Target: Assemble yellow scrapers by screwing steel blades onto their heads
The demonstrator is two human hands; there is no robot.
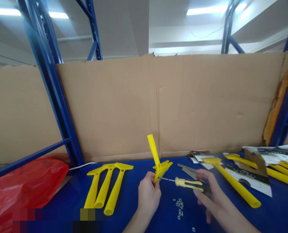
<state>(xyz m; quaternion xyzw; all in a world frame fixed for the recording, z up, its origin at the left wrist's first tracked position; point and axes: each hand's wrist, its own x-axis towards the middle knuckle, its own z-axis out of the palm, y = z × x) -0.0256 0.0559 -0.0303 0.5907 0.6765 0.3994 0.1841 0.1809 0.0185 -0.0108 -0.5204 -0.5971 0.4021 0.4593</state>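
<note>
My left hand (149, 191) grips a yellow plastic scraper (154, 152) by its head, with the hollow handle pointing up and slightly left. Between the fingers and thumb of my right hand (213, 194) is a screwdriver (189, 183) with a cream and black handle. Its shaft points left, and the tip meets the side of the scraper's head. Flat grey blades (189, 170) lie behind the screwdriver, partly hidden by it and by my right hand. Small metal screws and nuts (179, 208) are scattered on the blue tabletop (167, 210) below the screwdriver.
Several yellow scrapers (114, 189) rest in a row on the left. At right lie another long scraper (236, 181), more yellow handles (283, 174) and printed card packaging (248, 178). A red plastic bag (27, 187) sits far left. Cardboard (121, 106) and blue posts (58, 110) stand behind.
</note>
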